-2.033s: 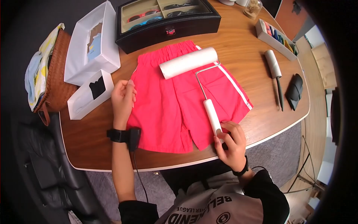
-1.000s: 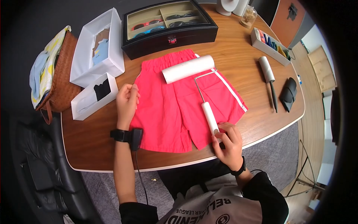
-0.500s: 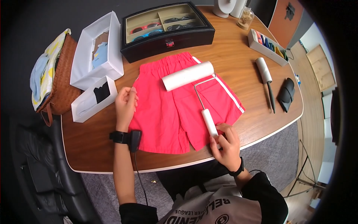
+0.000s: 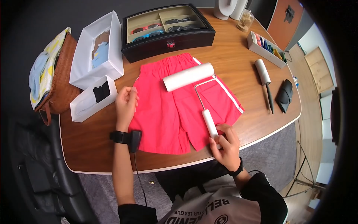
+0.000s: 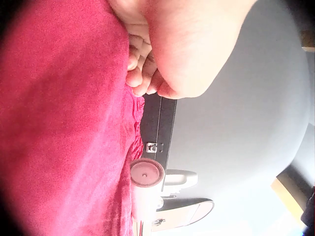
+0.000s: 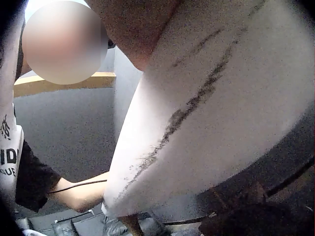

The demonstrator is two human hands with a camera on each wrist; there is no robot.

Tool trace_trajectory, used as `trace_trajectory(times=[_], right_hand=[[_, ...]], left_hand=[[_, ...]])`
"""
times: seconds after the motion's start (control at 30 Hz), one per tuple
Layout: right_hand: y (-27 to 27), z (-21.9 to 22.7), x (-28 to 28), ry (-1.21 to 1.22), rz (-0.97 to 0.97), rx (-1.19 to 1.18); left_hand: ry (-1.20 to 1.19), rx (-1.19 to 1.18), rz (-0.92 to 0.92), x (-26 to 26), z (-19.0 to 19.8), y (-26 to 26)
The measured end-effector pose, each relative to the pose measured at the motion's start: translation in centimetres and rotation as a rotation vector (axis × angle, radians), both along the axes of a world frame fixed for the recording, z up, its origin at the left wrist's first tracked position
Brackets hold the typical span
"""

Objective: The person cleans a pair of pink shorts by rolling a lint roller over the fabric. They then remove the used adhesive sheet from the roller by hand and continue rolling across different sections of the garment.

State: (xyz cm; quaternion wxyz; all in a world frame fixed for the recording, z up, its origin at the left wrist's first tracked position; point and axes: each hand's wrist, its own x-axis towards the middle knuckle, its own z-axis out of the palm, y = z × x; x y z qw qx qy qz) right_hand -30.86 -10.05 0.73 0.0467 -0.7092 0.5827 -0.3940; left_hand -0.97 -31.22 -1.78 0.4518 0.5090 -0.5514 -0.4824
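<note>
Pink shorts (image 4: pixel 156 112) with a white side stripe lie spread on the wooden table (image 4: pixel 89 149). My right hand (image 4: pixel 227 151) grips the lower end of the white handle of a large lint roller (image 4: pixel 188 77). Its white cylinder lies across the upper part of the shorts, below the waistband. At the left edge of the shorts rests my left hand (image 4: pixel 126 106), fingers loosely bent. In the left wrist view the left fingertips (image 5: pixel 134 77) are right at the cloth's edge, and the end of the roller (image 5: pixel 146 173) shows beyond. The right wrist view does not show the roller.
A black glasses case (image 4: pixel 167 33) stands behind the shorts. White boxes (image 4: pixel 115 61) and a woven basket (image 4: pixel 61 80) are at the left. On the right lie a smaller lint roller (image 4: pixel 263 72), a black pouch (image 4: pixel 285 96) and a box of colourful rolled items (image 4: pixel 266 48).
The roller has slid slightly down the shorts toward the person, with the right hand still on its handle. The left hand stays at the shorts' edge. The head view has shifted a little.
</note>
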Motion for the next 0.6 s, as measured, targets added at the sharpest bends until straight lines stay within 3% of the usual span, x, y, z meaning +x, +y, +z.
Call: trace_trajectory(times=[0.6], right_hand=[[-0.02,-0.19,0.18,0.011,-0.021,-0.005]], left_hand=[[-0.009,-0.024,0.003,-0.02,0.07,-0.15]])
